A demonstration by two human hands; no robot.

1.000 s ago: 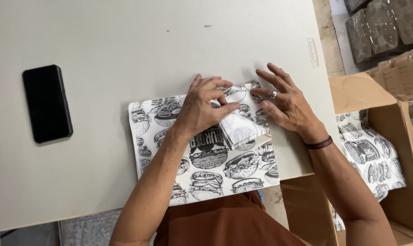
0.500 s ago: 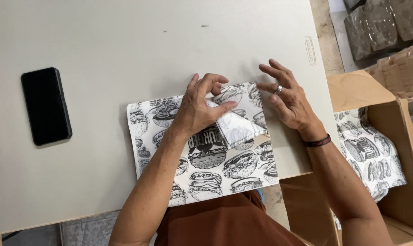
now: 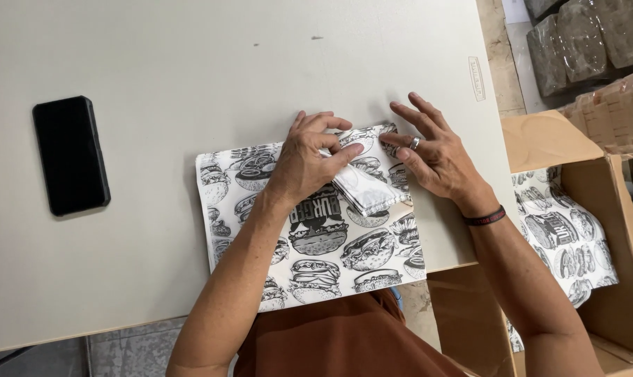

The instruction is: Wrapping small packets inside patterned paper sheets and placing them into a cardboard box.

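Left hand (image 3: 308,162) pinched down on the folded corner flap (image 3: 364,187) of the printed paper sheet (image 3: 309,223).
Your left fingers were curled together, pressing that white flap onto the sheet, which lay flat at the near edge of the grey table (image 3: 190,63). Your right hand (image 3: 428,150) sat just beside the flap, fingers spread apart, tips on the sheet's far right edge, gripping nothing. Black phone (image 3: 70,155) lay well apart to the left; cardboard box (image 3: 602,230) with more printed sheets stood at your right.
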